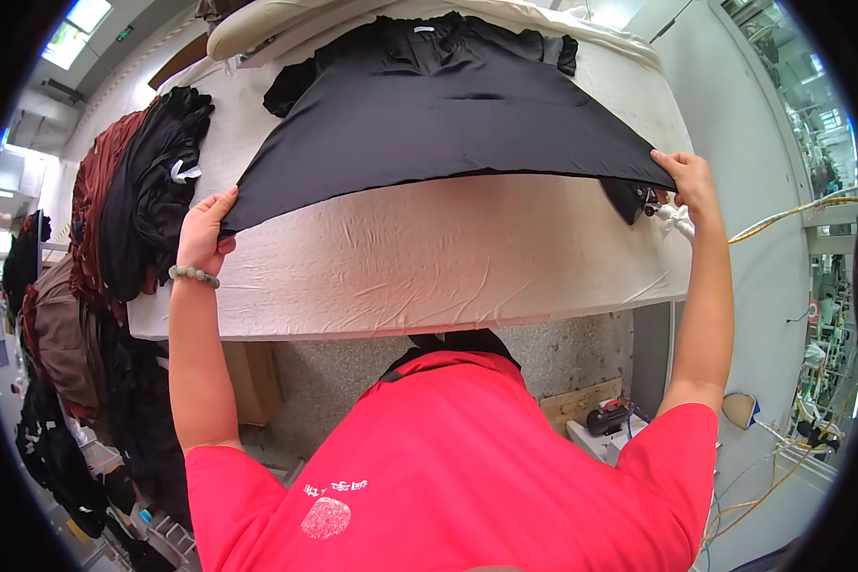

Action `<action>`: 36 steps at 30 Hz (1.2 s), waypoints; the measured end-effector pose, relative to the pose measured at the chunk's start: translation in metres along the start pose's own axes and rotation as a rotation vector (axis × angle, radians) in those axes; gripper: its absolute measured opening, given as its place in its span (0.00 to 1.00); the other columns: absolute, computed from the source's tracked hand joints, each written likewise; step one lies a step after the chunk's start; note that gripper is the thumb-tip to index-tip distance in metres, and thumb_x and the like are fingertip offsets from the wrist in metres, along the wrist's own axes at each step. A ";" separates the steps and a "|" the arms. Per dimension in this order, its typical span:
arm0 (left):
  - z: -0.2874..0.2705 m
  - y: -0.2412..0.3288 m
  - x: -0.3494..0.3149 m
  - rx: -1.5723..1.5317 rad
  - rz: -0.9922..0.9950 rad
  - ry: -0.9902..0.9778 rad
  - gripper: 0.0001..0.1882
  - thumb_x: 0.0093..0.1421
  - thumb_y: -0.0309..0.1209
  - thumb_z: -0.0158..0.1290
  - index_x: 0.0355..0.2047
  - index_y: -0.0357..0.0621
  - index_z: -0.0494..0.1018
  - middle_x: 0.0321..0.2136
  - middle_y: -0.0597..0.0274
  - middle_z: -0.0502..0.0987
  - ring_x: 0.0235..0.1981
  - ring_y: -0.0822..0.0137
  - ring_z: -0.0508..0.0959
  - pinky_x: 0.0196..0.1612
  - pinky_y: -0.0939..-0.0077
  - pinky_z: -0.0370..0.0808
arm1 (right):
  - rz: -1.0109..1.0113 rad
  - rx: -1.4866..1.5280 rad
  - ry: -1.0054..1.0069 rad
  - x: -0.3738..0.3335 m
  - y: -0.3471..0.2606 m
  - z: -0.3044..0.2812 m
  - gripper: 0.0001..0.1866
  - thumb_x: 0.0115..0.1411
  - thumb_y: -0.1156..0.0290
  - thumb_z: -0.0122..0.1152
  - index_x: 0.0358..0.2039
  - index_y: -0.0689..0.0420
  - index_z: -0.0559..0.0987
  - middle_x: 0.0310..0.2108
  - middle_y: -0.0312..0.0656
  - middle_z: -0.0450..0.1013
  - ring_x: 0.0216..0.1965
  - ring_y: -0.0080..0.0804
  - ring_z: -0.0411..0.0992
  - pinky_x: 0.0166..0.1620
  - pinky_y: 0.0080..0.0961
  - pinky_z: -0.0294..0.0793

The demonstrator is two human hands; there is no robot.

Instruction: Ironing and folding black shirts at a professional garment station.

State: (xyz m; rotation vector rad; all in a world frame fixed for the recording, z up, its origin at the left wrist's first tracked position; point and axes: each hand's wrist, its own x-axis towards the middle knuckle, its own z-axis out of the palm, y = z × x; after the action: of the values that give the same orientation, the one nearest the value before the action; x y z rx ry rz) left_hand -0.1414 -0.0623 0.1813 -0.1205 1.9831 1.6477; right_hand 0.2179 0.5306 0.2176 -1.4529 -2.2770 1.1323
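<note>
A black short-sleeved garment [429,119], a wide blouse or dress with a V-shaped neckline, lies spread over a cloth-covered table [429,257]. Its neckline points away from me and its broad hem faces me. My left hand [208,229] pinches the hem's left corner, thumb on top. At the opposite corner my right hand [686,181] is closed on the hem in the same way. Between the two hands the hem is stretched into a shallow curve. A dark iron [627,200] sits beside my right hand, partly hidden under the hem.
Dark garments [157,191] and reddish-brown garments [105,181] are heaped along the table's left side. Rolled pale cloth [267,29] lies at the far edge. Cables [791,214] hang at the right, near a grey wall [734,143]. A cardboard box [253,381] stands below the table.
</note>
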 end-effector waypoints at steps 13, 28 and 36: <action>0.003 -0.098 -0.052 0.110 -0.042 0.099 0.12 0.66 0.40 0.60 0.29 0.49 0.76 0.19 0.74 0.73 0.11 0.83 0.64 0.11 0.85 0.56 | -0.054 -0.075 0.053 -0.040 0.093 0.025 0.19 0.59 0.53 0.71 0.23 0.56 0.79 0.17 0.29 0.69 0.14 0.17 0.62 0.15 0.23 0.57; 0.020 -0.224 -0.017 0.979 0.339 0.249 0.11 0.64 0.36 0.60 0.32 0.41 0.77 0.27 0.57 0.80 0.28 0.60 0.80 0.34 0.66 0.75 | -0.207 -0.501 0.257 -0.046 0.215 0.140 0.17 0.61 0.52 0.68 0.32 0.54 0.81 0.22 0.43 0.78 0.26 0.45 0.77 0.32 0.40 0.74; 0.086 -0.175 -0.029 1.013 0.892 0.172 0.18 0.60 0.32 0.61 0.50 0.44 0.76 0.49 0.52 0.77 0.51 0.50 0.76 0.56 0.60 0.72 | -0.418 -0.585 0.138 -0.088 0.136 0.145 0.36 0.57 0.54 0.70 0.62 0.56 0.70 0.59 0.52 0.67 0.60 0.54 0.66 0.62 0.41 0.67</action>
State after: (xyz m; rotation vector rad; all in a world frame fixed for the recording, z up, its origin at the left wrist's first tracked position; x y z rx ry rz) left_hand -0.0161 -0.0327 0.0325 1.1573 2.9780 0.7984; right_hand 0.2750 0.4148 0.0424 -1.0686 -2.7533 0.2466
